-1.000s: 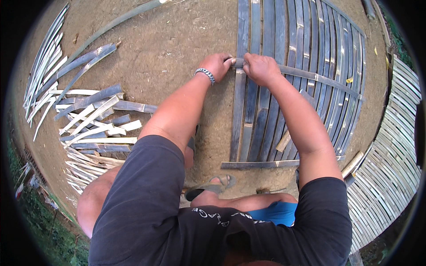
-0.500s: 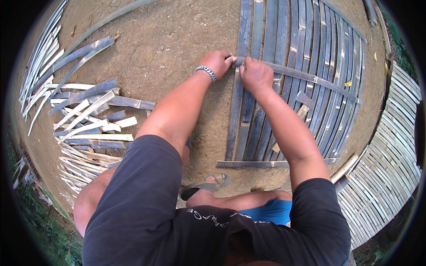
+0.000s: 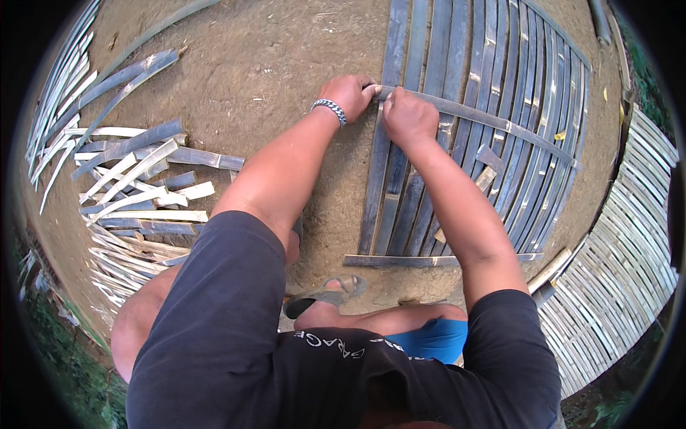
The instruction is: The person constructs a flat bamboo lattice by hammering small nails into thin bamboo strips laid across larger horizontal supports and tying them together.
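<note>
A panel of dark bamboo slats lies on the ground, its slats side by side and running away from me. Across its middle runs a bamboo crosspiece. My left hand, with a braided bracelet at the wrist, is closed on the left end of this crosspiece, at the panel's left edge. Just beside it, my right hand is curled into a fist over the same strip, fingers wrapped down on it. The fingertips of both hands are partly hidden. On the slats below my right hand rests a hatchet with a wooden handle.
Split bamboo pieces lie heaped on the dirt to the left, with long pale strips beyond. Another crosspiece borders the panel's near end. A second, lighter slatted panel lies at the right. My sandalled foot is close by.
Both hands keep their hold on the crosspiece's left end and have hardly moved. The whole view has shifted slightly.
</note>
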A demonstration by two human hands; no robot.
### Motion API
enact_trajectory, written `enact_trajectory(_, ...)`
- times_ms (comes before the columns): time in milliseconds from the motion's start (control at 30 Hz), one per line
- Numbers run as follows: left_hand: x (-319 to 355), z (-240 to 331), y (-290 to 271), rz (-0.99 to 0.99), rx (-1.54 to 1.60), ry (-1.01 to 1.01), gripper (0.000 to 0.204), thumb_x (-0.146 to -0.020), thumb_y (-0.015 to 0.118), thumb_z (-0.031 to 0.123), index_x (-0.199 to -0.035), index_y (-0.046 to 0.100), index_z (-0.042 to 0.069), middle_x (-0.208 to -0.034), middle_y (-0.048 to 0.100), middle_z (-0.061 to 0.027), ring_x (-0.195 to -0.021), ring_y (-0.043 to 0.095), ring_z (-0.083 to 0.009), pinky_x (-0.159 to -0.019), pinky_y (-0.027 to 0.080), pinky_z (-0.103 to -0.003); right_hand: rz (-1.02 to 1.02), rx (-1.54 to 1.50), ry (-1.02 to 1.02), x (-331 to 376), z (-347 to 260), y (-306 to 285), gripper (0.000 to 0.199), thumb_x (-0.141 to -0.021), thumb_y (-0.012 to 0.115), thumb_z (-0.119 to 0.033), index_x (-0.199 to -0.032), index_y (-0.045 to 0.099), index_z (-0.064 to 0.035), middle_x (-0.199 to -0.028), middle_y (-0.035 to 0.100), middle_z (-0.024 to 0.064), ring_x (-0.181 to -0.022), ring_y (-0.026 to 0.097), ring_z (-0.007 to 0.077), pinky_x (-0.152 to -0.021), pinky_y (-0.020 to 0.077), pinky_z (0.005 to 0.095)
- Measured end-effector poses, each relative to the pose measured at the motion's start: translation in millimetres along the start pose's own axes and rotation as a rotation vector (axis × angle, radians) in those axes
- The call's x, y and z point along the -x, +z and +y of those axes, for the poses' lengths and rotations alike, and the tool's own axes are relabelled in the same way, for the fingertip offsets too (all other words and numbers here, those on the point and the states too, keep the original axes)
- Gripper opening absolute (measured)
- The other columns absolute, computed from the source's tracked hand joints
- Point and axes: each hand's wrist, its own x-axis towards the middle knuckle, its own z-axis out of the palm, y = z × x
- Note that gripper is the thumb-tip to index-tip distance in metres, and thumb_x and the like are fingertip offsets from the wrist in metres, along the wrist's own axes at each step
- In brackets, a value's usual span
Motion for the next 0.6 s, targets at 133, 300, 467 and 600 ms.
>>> enact_trajectory(133,-2,-6,-1,0.011,0.025,0.022,0.039,-0.098,0.058,0.045,-0.113,0.076,0.014,-0.105,0.074,-0.0175,-0.098,0.070,-0.0382,-0.087,0.054,-0.047,0.040,0.070,-0.198,-7,16,-10,0.021,-0.093,0.062,-0.032,-0.094,0.064,-0.0117,-0.088,0.070,0.0083,-0.084,0.070,0.0278,-0.077,0.0496,0.0423)
enact_trajectory(300,-1,1,-3,0.016,-0.023,0.012,0.042,-0.098,0.058,0.048,-0.114,0.075,0.014,-0.105,0.074,-0.0169,-0.099,0.070,-0.0377,-0.087,0.054,-0.047,0.150,-0.010,-0.436,-10,45,-1,0.025,-0.094,0.065,-0.036,-0.100,0.061,-0.0122,-0.090,0.062,0.0073,-0.088,0.066,0.0278,-0.077,0.0491,0.0433)
enact_trajectory(467,-1,-3,-2,-0.006,-0.011,-0.003,0.042,-0.098,0.058,0.049,-0.114,0.075,0.015,-0.107,0.074,-0.0165,-0.100,0.070,-0.0369,-0.088,0.055,-0.046,0.194,-0.102,-0.612,-19,61,2,0.026,-0.092,0.069,-0.034,-0.101,0.062,-0.0107,-0.093,0.061,0.0074,-0.088,0.064,0.0280,-0.077,0.0520,0.0412)
enact_trajectory(600,0,2,-4,-0.005,-0.013,-0.009,0.041,-0.098,0.058,0.049,-0.114,0.076,0.015,-0.107,0.074,-0.0160,-0.100,0.070,-0.0364,-0.088,0.055,-0.046,0.235,-0.154,-0.631,-24,64,7,0.025,-0.090,0.071,-0.032,-0.099,0.064,-0.0101,-0.094,0.062,0.0070,-0.088,0.064,0.0275,-0.075,0.0542,0.0397)
